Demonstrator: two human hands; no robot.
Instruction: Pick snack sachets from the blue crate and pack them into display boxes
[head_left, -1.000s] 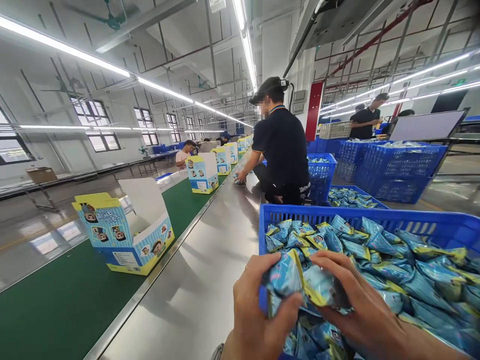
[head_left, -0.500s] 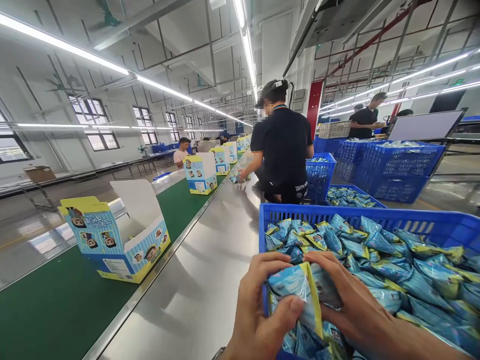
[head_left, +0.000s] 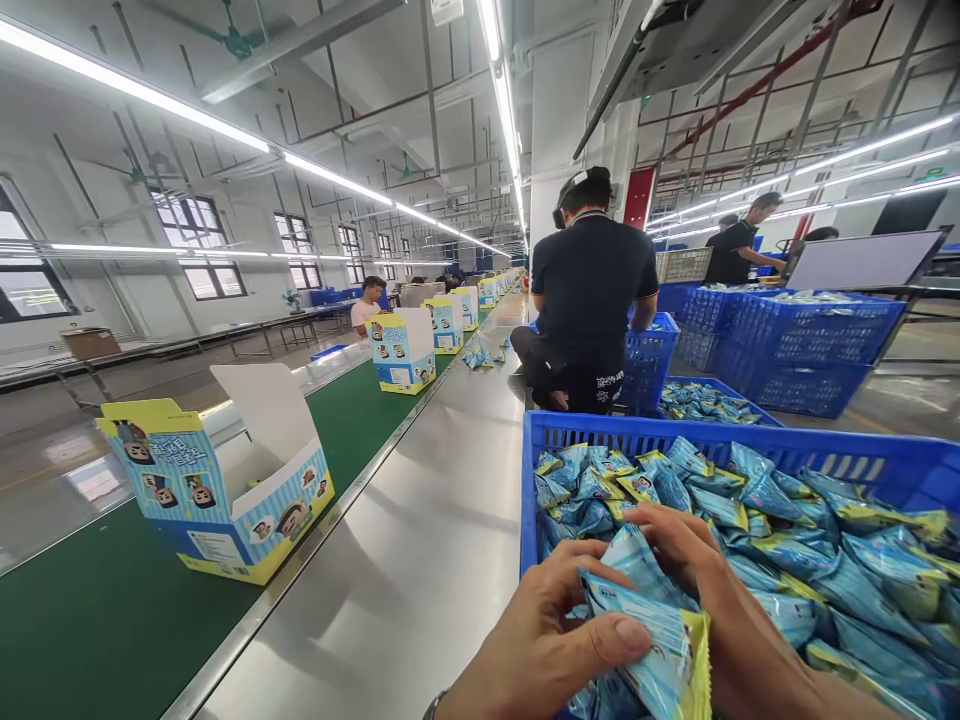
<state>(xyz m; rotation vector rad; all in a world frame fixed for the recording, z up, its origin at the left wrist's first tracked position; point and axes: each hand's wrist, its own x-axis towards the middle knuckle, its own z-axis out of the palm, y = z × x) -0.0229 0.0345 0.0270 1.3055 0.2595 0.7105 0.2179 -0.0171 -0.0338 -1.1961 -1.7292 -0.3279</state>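
My left hand (head_left: 551, 645) is closed on a stack of blue and yellow snack packets (head_left: 660, 640), thumb pressed on top. My right hand (head_left: 694, 560) curls over the same stack from the right, fingertips on a packet. Both hands are over the near left corner of a blue plastic crate (head_left: 585, 432) heaped with several more such packets (head_left: 795, 540). An open printed carton (head_left: 217, 480) stands on the green conveyor belt (head_left: 90, 620) to my left.
A steel counter (head_left: 420, 560) runs between belt and crate. A person in a black shirt (head_left: 596, 290) sits ahead with their back to me. More cartons (head_left: 401, 350) ride the belt. Stacked blue crates (head_left: 802, 345) stand at the right, other people beyond.
The stack in my hands has sunk lower and tilted flatter. The near carton has slid closer along the belt. The person ahead has turned away toward the crates.
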